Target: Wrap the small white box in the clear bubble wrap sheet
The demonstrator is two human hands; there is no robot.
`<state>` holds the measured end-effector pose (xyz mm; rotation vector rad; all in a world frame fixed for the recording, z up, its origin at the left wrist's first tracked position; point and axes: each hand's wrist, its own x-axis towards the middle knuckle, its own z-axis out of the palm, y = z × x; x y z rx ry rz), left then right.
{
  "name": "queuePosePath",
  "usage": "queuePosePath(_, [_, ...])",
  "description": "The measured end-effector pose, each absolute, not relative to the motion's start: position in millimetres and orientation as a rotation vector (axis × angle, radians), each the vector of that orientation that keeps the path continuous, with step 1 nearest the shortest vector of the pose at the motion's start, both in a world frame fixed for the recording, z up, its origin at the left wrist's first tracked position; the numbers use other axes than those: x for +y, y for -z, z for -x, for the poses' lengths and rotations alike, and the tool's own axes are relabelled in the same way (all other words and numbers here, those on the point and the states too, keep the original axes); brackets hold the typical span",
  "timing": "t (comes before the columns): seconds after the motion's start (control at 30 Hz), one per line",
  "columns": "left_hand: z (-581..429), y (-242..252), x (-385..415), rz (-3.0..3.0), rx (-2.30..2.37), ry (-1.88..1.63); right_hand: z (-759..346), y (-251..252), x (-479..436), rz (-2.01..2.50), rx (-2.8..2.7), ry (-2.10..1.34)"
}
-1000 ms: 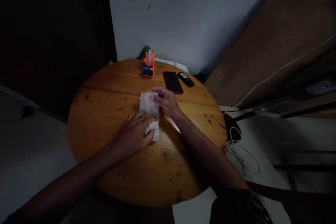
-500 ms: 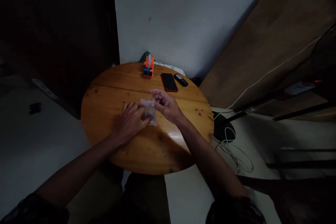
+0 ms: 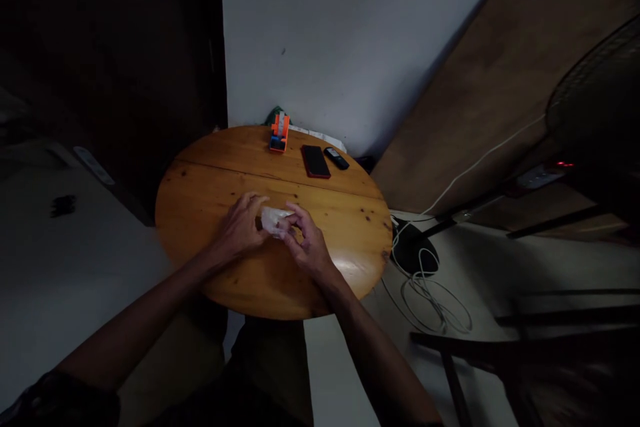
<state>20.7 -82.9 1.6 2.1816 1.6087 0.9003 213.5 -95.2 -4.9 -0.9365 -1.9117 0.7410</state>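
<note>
A small piece of clear, crinkled plastic [image 3: 273, 219], perhaps a bag or wrapper, is between my hands, just over the round wooden table [image 3: 200, 180]. My right hand [image 3: 311, 243] pinches its right side between thumb and fingers. On the other side, my left hand [image 3: 240, 225] is curved beside the plastic, its fingers and thumb apart. The left thumb lies close to the plastic's lower edge; whether it touches is hard to tell. Folds and dim light hide the plastic's exact shape.
An orange tape dispenser [image 3: 279, 132] stands at the table's back edge. Right of it lie a dark phone-like device [image 3: 316, 161] with a red edge and a black remote or keypad phone [image 3: 337, 158]. Pale cable coils [image 3: 430, 297] lie on the floor at right.
The plastic is now bunched up smaller and turned. My right hand has come lower, and my left hand has loosened from the plastic. The view has shifted slightly right.
</note>
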Motion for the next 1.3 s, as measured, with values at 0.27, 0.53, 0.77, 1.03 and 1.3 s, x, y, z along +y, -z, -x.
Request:
queuePosePath(0.27, [-2.0, -2.5, -82.8, -2.367, 1.175, -0.765, -215.8, 8.3, -90.4, 0.946, -1.939, -0.749])
queuePosePath(0.53, [-14.7, 6.8, -71.7, -2.275, 1.082, -0.912, -222.3, 3.8, -83.8, 0.939, -1.903, -0.859])
queuePosePath(0.77, [-13.5, 7.0, -69.8, -2.262, 1.056, -0.933, -228.7, -13.5, -85.1, 0.963, -2.186, -0.641])
queuePosePath(1.03, [-15.6, 16.9, -70.9, -2.203, 1.086, -0.977, -223.6, 5.4, -94.7, 0.889, -2.269, -0.392])
queuePosePath(1.3, [-20.4, -11.1, -50.5, -1.877, 1.169, -0.847, -221.0, -4.5, -49.7, 0.927, -1.898, -0.789])
